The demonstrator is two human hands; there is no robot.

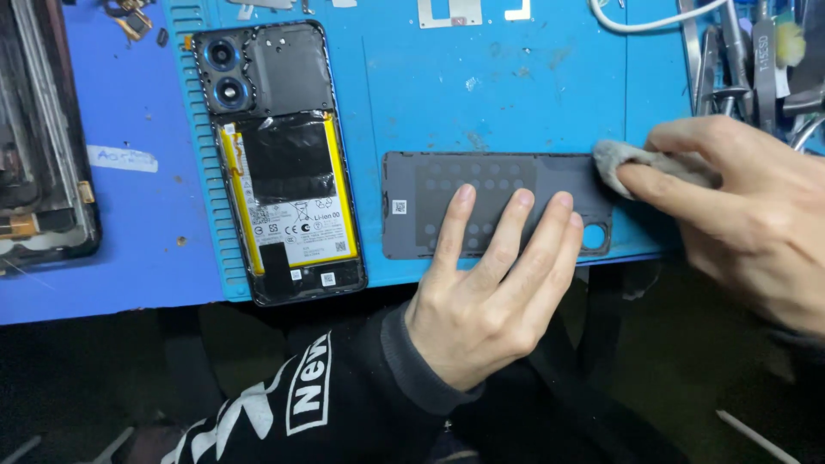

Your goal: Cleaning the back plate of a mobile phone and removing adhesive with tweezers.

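A dark grey phone back cover (pixel 412 206) lies inner side up on the blue work mat (pixel 498 94), near its front edge. My left hand (pixel 494 283) lies flat on the cover with its fingers spread, pressing it down. My right hand (pixel 748 215) pinches a small grey cloth wad (pixel 623 159) against the cover's right end, next to its camera cut-out. To the left lies an opened phone (pixel 279 163) with its back off, showing a yellow-edged battery and two camera lenses.
Tweezers and metal tools (pixel 730 60) stand at the back right beside a white cable (pixel 636 21). Another dismantled device (pixel 39 137) lies at the far left. Small metal parts (pixel 451 10) rest along the mat's far edge. The table's front edge runs just below the mat.
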